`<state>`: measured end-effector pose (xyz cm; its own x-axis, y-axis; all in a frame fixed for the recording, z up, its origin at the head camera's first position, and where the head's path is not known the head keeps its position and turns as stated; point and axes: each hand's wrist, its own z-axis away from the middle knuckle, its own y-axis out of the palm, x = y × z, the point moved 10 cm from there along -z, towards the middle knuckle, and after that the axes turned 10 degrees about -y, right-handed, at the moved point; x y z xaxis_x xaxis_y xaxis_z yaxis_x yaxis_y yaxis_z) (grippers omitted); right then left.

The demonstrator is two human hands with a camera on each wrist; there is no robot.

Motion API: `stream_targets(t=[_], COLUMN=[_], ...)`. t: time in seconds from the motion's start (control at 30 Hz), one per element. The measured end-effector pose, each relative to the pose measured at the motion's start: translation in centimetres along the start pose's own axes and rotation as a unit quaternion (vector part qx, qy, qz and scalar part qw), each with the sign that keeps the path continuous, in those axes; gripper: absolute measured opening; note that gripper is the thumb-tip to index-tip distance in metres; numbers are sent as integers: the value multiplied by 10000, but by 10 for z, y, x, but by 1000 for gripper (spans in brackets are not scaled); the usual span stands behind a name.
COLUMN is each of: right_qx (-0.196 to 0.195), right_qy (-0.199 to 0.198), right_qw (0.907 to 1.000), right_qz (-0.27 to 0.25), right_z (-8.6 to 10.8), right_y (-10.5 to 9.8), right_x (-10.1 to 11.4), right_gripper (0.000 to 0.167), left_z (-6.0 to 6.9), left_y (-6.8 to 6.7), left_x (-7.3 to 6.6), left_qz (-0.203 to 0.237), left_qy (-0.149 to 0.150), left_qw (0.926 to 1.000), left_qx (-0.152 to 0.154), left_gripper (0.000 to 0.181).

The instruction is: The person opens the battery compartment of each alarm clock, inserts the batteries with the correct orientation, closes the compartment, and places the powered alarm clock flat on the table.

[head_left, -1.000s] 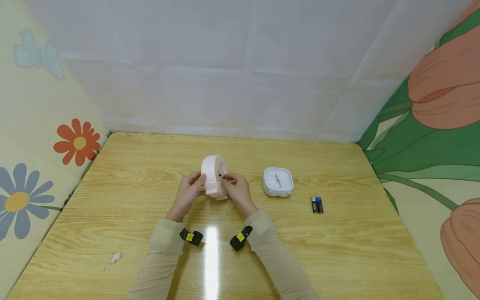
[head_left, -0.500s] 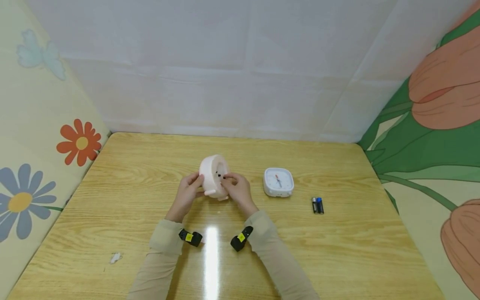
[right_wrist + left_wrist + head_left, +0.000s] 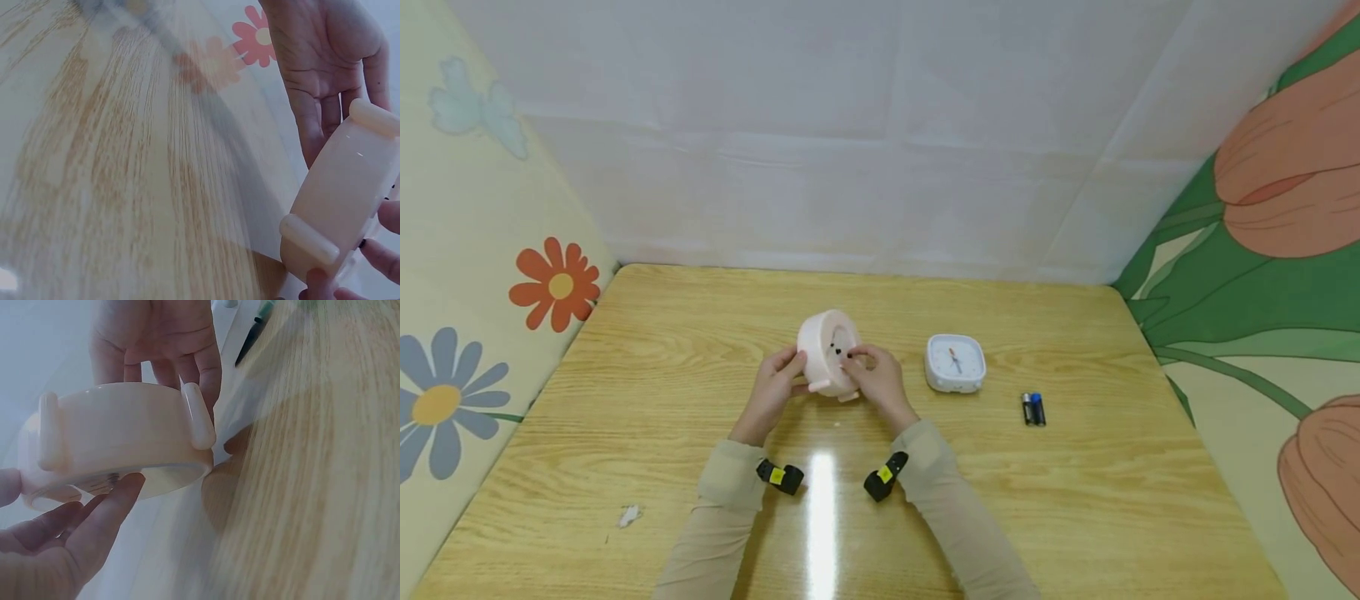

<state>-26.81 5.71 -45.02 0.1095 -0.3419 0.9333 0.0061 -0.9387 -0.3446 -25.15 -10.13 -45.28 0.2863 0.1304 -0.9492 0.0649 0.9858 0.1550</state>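
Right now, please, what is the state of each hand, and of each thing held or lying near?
Pale pink round object: held in both hands, side with black knobs turned to person's right.
Left hand: gripping its rim.
Right hand: fingers curled at the knobs.
White clock: on the table, dial upward.
Two batteries: loose, side by side.
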Motion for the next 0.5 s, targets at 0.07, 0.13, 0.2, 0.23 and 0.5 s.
stream_targets(t=[0.07, 0.13, 0.2, 0.23, 0.5], right_qx=[5, 7, 28, 40, 104], right_qy=[-47, -128, -184, -192, -570], right_qw=[10000, 9998, 9994, 9993, 9957], right_qz=[68, 178, 288, 324, 727], right_z=[0, 0, 0, -1, -2], right_y=[-1, -2, -3, -3, -6], right_x=[1, 2, 3, 3, 7], right_gripper=[24, 24, 24, 24, 23], left_z=[0, 0, -1, -1, -1], left_y=[1, 1, 2, 2, 3], left_x=[1, 2, 3, 4, 5], left_qz=[-14, -34, -20, -24, -263], left_qy=[1, 4, -15, -27, 85], left_qw=[10000, 10000, 10000, 10000, 9996], left_qx=[22, 46, 50, 51, 25], left_gripper=[39, 39, 39, 39, 41])
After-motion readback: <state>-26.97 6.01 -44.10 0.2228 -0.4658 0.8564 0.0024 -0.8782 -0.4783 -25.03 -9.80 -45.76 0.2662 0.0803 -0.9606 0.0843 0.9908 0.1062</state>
